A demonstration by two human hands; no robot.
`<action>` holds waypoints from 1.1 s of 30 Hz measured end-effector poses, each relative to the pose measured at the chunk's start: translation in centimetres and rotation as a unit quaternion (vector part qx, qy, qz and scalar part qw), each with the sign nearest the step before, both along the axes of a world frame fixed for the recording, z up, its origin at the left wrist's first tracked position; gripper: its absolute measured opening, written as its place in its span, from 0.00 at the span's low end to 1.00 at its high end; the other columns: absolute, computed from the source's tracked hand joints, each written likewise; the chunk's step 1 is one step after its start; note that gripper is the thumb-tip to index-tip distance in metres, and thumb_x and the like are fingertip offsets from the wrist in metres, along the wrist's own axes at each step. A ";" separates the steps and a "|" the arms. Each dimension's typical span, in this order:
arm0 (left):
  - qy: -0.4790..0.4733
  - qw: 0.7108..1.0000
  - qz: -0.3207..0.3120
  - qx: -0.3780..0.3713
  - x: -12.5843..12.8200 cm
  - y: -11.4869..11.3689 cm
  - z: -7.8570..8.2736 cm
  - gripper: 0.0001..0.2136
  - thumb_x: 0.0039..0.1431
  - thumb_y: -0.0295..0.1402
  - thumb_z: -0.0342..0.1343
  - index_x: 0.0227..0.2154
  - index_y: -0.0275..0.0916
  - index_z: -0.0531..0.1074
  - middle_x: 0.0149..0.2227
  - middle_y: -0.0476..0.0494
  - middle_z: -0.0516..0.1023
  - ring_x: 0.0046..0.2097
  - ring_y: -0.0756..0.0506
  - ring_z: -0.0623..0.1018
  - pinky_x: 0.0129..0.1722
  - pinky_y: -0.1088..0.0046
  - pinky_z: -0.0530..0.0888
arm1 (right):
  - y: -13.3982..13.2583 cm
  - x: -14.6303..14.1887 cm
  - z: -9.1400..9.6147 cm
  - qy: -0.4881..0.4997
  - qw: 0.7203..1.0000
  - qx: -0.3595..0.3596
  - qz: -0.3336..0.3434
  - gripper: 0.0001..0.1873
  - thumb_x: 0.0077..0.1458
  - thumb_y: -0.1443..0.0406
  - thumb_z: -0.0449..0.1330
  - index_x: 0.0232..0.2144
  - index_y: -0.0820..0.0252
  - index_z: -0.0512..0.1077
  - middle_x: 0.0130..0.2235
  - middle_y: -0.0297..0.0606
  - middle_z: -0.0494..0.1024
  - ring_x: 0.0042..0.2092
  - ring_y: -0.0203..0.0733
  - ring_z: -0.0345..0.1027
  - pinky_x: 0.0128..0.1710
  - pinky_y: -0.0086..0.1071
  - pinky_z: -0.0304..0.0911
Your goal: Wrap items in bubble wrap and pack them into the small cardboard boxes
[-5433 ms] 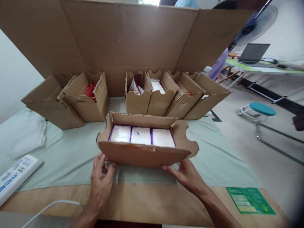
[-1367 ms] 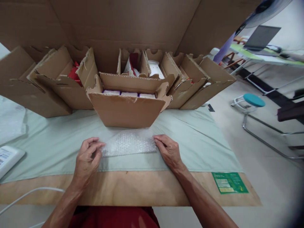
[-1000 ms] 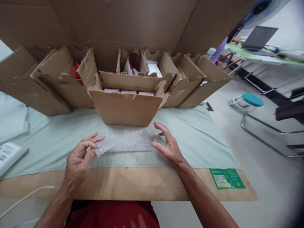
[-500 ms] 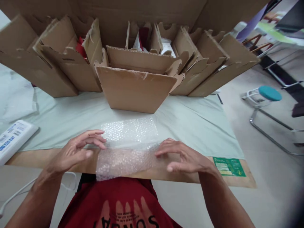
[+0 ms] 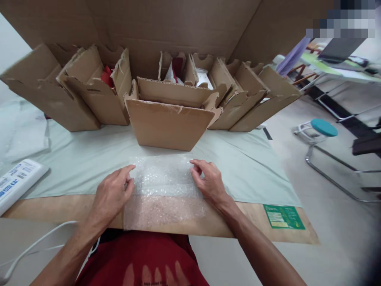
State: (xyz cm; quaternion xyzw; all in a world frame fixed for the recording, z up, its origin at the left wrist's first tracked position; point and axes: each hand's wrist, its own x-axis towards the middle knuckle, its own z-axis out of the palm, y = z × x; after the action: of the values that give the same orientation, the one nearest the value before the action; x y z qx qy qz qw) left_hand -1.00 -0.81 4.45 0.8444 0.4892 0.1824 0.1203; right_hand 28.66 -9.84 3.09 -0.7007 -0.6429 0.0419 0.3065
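A sheet of clear bubble wrap [image 5: 163, 190] lies flat on the pale green cloth [image 5: 89, 155] and the wooden table edge [image 5: 44, 206] in front of me. My left hand [image 5: 112, 194] presses its left edge with fingers curled over it. Pinching the sheet's far right corner is my right hand [image 5: 208, 180]. Just behind the sheet stands an open cardboard box [image 5: 171, 121]; its contents are hidden from this angle.
A row of open cardboard boxes [image 5: 80, 95] stands behind, backed by a big cardboard flap [image 5: 178, 28]. A white device [image 5: 18, 182] lies at left with a white cable [image 5: 38, 246]. At the table's right end lies a green card [image 5: 283, 217]. On the floor at right stands a teal stool [image 5: 324, 128].
The bubble wrap, first a short strip in front of the box, has been unfolded toward me and flattened. Both hands moved back onto its far corners. The box was pushed back earlier.
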 end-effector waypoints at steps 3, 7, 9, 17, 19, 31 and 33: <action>-0.009 0.999 -0.013 0.049 0.9 1.2 -0.3 0.18 0.63 0.33 0.46 0.51 0.41 0.75 0.38 0.44 0.82 0.37 0.43 0.80 0.42 0.68 0.73 | -0.8 0.8 -0.1 -0.036 0.998 0.048 -0.029 0.14 0.67 0.64 0.53 0.46 0.58 0.77 0.33 0.38 0.81 0.34 0.42 0.73 0.42 0.38 0.62; 0.054 0.996 -0.017 0.070 2.1 2.7 -1.7 0.18 0.63 0.30 0.45 0.49 0.39 0.76 0.39 0.40 0.82 0.39 0.41 0.80 0.41 0.66 0.74 | -0.1 1.9 -1.3 -0.107 0.994 -0.017 -0.022 0.14 0.67 0.65 0.53 0.47 0.58 0.77 0.38 0.44 0.82 0.41 0.48 0.73 0.44 0.41 0.62; 0.067 0.995 -0.015 0.070 2.1 2.8 -2.1 0.18 0.62 0.31 0.46 0.49 0.38 0.76 0.38 0.38 0.80 0.40 0.39 0.79 0.41 0.64 0.75 | -0.1 2.2 -1.5 -0.130 0.990 -0.033 -0.032 0.15 0.67 0.64 0.55 0.52 0.58 0.75 0.48 0.48 0.81 0.48 0.52 0.73 0.47 0.44 0.63; 0.029 0.988 -0.122 0.091 4.4 -0.9 -2.0 0.21 0.70 0.33 0.45 0.63 0.33 0.66 0.70 0.26 0.61 0.71 0.30 0.61 0.65 0.47 0.63 | -0.7 -2.0 0.3 -0.121 0.990 -0.053 0.045 0.31 0.70 0.59 0.50 0.72 0.53 0.52 0.74 0.46 0.54 0.73 0.57 0.48 0.64 0.53 0.57; 0.049 0.980 -0.175 0.083 5.8 -1.6 -2.8 0.24 0.71 0.36 0.44 0.67 0.33 0.61 0.72 0.28 0.57 0.73 0.33 0.56 0.69 0.48 0.58 | 0.3 -3.9 -0.2 -0.120 0.982 -0.102 0.101 0.32 0.70 0.59 0.49 0.72 0.57 0.52 0.75 0.46 0.52 0.74 0.55 0.45 0.66 0.52 0.55; 0.147 0.977 -0.144 0.060 5.1 -1.6 -3.2 0.32 0.71 0.46 0.44 0.68 0.26 0.58 0.72 0.22 0.55 0.74 0.29 0.55 0.71 0.42 0.50 | -1.8 0.2 -1.0 -0.184 0.963 -0.195 -0.009 0.36 0.70 0.52 0.49 0.71 0.68 0.56 0.73 0.54 0.54 0.74 0.57 0.46 0.71 0.54 0.44; 0.137 0.976 -0.150 0.074 6.1 -1.1 -2.5 0.32 0.72 0.46 0.42 0.69 0.26 0.56 0.73 0.23 0.52 0.75 0.30 0.52 0.71 0.43 0.48 | -0.7 -1.0 -0.4 -0.186 0.966 -0.178 -0.011 0.35 0.70 0.54 0.48 0.71 0.67 0.55 0.74 0.52 0.52 0.75 0.57 0.44 0.72 0.54 0.44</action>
State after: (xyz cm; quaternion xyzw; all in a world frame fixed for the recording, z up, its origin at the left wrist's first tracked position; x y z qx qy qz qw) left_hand 5.14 -1.90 1.99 0.9315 0.3543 0.0808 0.0158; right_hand 27.68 -10.53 2.71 -0.7466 -0.6628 0.0215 0.0526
